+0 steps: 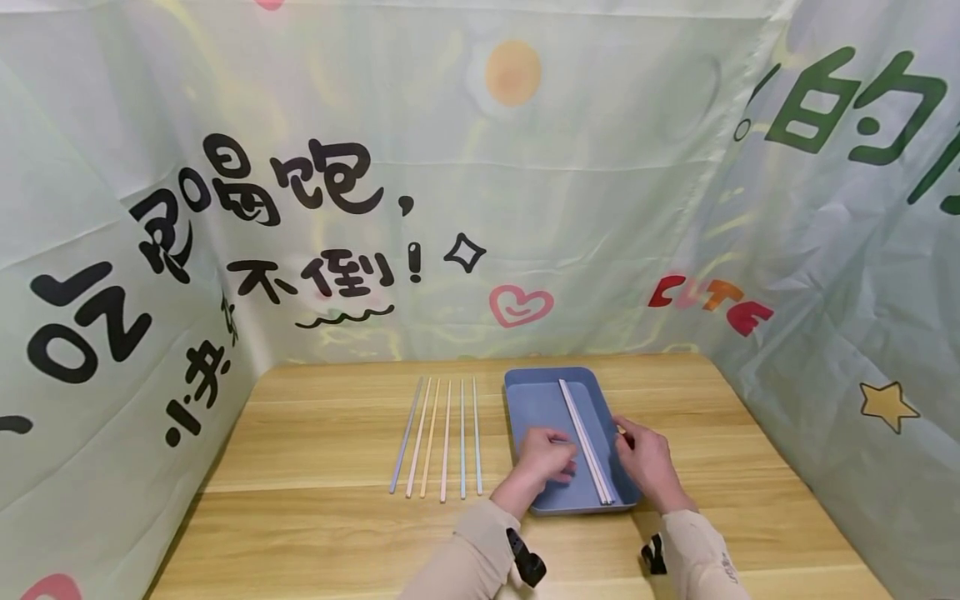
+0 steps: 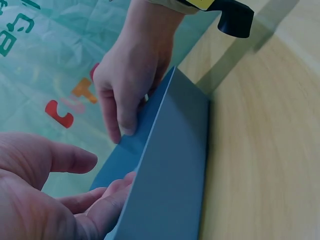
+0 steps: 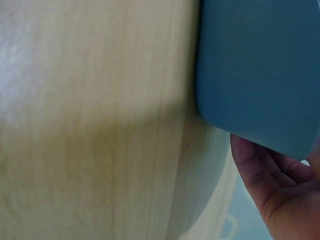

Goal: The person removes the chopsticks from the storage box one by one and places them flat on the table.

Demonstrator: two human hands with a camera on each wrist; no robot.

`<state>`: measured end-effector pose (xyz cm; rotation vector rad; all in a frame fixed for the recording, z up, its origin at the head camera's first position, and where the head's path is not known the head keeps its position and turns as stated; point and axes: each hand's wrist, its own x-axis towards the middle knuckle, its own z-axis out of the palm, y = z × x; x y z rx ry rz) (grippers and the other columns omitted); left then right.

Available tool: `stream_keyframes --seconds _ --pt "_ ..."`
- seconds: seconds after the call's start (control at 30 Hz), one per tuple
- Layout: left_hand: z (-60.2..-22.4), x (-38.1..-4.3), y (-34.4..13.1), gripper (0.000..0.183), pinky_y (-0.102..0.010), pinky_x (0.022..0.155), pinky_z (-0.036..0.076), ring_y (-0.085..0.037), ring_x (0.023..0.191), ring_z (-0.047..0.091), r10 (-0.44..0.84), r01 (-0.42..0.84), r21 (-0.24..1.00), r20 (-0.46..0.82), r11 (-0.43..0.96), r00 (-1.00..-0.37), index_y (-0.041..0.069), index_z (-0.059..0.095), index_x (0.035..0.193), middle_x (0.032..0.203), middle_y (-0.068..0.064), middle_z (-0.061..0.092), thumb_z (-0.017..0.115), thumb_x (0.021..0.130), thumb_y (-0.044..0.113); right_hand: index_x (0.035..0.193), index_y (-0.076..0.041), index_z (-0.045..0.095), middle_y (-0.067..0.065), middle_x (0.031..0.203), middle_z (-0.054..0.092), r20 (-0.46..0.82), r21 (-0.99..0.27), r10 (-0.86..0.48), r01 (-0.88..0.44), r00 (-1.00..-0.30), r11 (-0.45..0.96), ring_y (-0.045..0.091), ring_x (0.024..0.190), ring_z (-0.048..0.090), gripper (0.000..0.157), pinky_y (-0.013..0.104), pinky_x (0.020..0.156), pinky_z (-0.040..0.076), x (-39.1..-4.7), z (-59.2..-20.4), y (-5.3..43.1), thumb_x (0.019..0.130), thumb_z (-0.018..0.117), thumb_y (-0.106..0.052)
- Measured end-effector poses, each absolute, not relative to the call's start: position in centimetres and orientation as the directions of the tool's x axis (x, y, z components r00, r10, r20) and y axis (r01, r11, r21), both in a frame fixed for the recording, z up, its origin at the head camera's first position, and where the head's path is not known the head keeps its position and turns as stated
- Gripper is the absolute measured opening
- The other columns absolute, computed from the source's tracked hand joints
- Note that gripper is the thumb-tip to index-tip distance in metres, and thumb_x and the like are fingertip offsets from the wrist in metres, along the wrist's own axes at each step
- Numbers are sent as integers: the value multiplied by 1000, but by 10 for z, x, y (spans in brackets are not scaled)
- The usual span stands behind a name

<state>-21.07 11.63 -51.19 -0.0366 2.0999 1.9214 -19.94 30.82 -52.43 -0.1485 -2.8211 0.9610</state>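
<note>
While the right hand (image 1: 649, 460) pinches the right rim of the blue tray (image 1: 536, 400), thumb and fingers on either side of its wall, the left hand (image 1: 545, 454) hangs over the tray's lower left part, holding nothing, its thumb apart from its loosely bent fingers; whether those fingers touch the tray, I cannot tell. The tray sits right of centre in the lower half of the head view, on a wood-grained table (image 1: 315, 467). Inside it, a few pale chopsticks (image 1: 582, 437) lie close together, slanting from the top middle towards the lower right corner. Left of the tray, near the bottom centre, six pastel sticks (image 1: 446, 442) lie spaced in a row: lavender, pink, yellow, pink and two light blue. Printed fabric (image 1: 585, 208) fills the upper frame, with black lettering at upper left.
</note>
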Motion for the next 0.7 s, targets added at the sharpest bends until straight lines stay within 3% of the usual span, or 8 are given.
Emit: stream_keyframes --seconds 0.23,0.7 --pt "-520 -210 128 9 -34 56 65 -21 67 75 144 -265 960 -275 88 -951 1 73 96 84 -18 75 72 87 0 143 7 59 14 91 69 103 -622 151 54 -983 781 19 74 57 43 24 57 45 -200 -523 307 102 59 -5" --pt "-524 -209 138 8 -30 51 63 -15 58 71 111 -264 960 -274 95 -955 0 72 93 67 -11 71 72 85 -2 140 7 61 16 92 71 142 -617 151 31 -978 786 19 75 59 41 24 59 47 -200 -525 308 101 60 -4"
